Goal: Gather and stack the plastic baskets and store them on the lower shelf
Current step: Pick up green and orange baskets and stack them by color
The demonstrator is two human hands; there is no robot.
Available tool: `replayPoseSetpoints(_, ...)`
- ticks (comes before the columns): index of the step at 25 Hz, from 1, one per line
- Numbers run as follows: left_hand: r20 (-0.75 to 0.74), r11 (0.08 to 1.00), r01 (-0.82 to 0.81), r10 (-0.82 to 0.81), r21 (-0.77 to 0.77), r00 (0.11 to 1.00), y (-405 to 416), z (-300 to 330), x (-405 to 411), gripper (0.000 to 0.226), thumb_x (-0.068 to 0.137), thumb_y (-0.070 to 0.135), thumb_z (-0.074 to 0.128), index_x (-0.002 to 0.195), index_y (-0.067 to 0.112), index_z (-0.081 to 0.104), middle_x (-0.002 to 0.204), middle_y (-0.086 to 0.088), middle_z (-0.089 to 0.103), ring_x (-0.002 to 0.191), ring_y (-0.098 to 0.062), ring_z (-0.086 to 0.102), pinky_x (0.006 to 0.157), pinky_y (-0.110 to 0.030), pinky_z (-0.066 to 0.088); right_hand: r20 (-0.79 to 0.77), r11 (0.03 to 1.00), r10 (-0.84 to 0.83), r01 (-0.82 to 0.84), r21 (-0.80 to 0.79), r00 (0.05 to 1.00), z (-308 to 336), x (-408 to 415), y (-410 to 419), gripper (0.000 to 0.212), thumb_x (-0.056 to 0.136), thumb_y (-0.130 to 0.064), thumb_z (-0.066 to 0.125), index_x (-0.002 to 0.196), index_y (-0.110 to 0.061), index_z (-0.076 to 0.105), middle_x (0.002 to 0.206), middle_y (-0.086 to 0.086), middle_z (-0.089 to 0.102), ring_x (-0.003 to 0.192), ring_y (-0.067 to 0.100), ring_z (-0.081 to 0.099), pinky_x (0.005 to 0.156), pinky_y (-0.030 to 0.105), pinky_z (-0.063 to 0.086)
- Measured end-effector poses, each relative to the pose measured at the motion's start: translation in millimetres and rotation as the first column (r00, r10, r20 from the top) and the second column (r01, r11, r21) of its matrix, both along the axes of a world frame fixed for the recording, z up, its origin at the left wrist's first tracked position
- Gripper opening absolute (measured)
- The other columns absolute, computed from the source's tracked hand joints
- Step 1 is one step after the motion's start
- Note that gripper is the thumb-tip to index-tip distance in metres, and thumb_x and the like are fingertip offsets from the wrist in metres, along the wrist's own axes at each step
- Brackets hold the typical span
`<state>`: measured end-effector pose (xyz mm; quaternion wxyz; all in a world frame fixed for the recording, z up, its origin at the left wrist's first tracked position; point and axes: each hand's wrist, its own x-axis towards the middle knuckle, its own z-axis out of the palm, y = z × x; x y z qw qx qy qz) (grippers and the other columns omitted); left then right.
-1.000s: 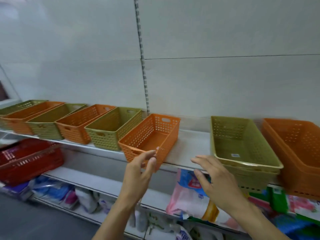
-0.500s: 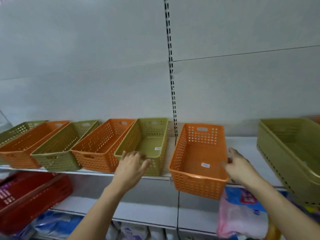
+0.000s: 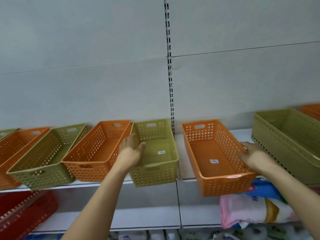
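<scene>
The left hand [image 3: 132, 151] grips the green basket [image 3: 155, 153] by its left wall, while the right hand [image 3: 254, 155] grips the orange basket [image 3: 214, 158] (both on the shelf [image 3: 180, 153]).

Baskets [image 3: 97, 149] side by side on shelf [image 3: 183, 153] — packages [image 3: 249, 210] below, right.
</scene>
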<state>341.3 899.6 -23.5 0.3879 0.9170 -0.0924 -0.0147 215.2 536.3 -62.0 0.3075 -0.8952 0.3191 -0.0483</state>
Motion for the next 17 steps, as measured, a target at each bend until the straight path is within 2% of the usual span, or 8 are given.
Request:
replayPoseSetpoints(1,-0.105,0.997,-0.018,0.01,-0.071,0.994,2.0,-3.1,8.1,0.059,0.096,0.036,0.057,0.148,0.02,0.035,0.153,-0.009,0.04,0.14,-0.03,0.039,0.115,-0.05,0.033,0.009,1.0,-0.004,0.004,0.021,1.0,-1.1,-1.5,0.0,0.035,0.094,-0.035,0.044,0.128,-0.031,0.051,0.105,0.004,0.069,0.079,0.023,0.068,0.074,0.047,0.058)
replayPoseSetpoints(3,-0.228,0.987,-0.095,0.064,-0.13,0.971,2.9,-8.9,19.5,0.051,0.097,0.023,0.056,0.144,0.014,0.038,0.143,-0.013,0.051,0.13,-0.033,0.05,0.109,-0.049,0.041,0.052,0.998,-0.025,0.021,0.062,0.998,-3.7,-6.5,1.4,0.03,0.095,-0.032,0.044,0.123,-0.031,0.055,0.099,0.003,0.07,0.076,0.022,0.069,0.073,0.047,0.058)
replayPoseSetpoints(6,-0.327,0.979,-0.178,0.139,-0.094,0.935,6.3,-14.8,28.1,0.033,0.099,0.014,0.047,0.131,0.009,0.053,0.119,-0.017,0.065,0.107,-0.034,0.064,0.096,-0.048,0.052,0.16,0.994,-0.079,0.065,0.093,0.984,-8.0,-18.1,6.6,0.03,0.09,-0.036,0.045,0.115,-0.035,0.061,0.088,-0.003,0.072,0.073,0.022,0.07,0.073,0.047,0.058)
replayPoseSetpoints(9,-0.251,0.968,-0.204,0.163,-0.149,0.954,9.1,-26.9,17.7,0.023,0.098,0.013,0.044,0.115,0.022,0.057,0.11,-0.01,0.068,0.098,-0.032,0.065,0.093,-0.049,0.054,0.223,0.996,-0.077,0.062,0.071,0.972,-8.1,-36.2,14.8,0.031,0.086,-0.039,0.045,0.114,-0.042,0.061,0.083,-0.007,0.073,0.07,0.021,0.069,0.07,0.044,0.057)
replayPoseSetpoints(13,-0.043,0.952,-0.182,0.177,-0.248,0.983,7.7,-31.3,-20.5,0.041,0.093,0.008,0.049,0.127,0.028,0.058,0.113,-0.004,0.07,0.108,-0.033,0.062,0.098,-0.043,0.048,0.373,0.995,-0.092,0.075,0.059,0.923,5.1,-73.7,22.2,0.028,0.089,-0.021,0.053,0.107,-0.04,0.063,0.084,-0.005,0.073,0.073,0.021,0.068,0.07,0.044,0.055)
replayPoseSetpoints(17,0.042,0.926,-0.149,0.174,-0.347,0.984,-6.0,-22.3,-72.5,0.045,0.093,0.01,0.05,0.133,0.031,0.056,0.113,0.004,0.072,0.108,-0.025,0.065,0.1,-0.048,0.049,0.462,0.994,-0.102,0.072,0.084,0.881,20.4,-120.9,8.5,0.033,0.09,-0.017,0.057,0.098,-0.049,0.06,0.094,-0.003,0.073,0.086,0.021,0.069,0.078,0.048,0.055)
